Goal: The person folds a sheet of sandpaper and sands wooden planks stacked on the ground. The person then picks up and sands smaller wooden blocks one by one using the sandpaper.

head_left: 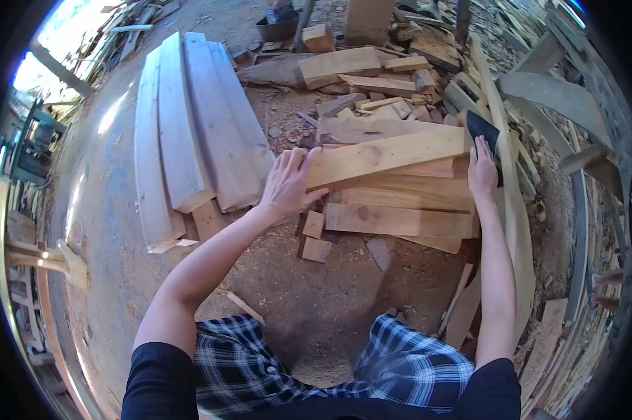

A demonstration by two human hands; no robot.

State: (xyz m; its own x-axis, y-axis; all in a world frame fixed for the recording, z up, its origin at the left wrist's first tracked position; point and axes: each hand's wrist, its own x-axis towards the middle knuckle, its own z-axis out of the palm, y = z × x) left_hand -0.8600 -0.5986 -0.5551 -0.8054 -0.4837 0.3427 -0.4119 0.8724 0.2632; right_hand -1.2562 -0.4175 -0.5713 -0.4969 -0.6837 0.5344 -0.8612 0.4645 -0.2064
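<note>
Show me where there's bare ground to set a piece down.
Mostly bare ground lies between the knees and the short stacked boards. A wider strip runs left of the long planks. Crowded: offcuts beyond the held board, and timber right of the right hand.

Left arm (225, 241) bent at the elbow, forearm bare, angled forward and inward. Left hand (282, 185) back outward, thumb parted from the fingers, set in a grip. Right arm (496, 273) reaching forward, nearly straight. Right hand (482, 173) with fingers extended forward, palm side hidden.
</note>
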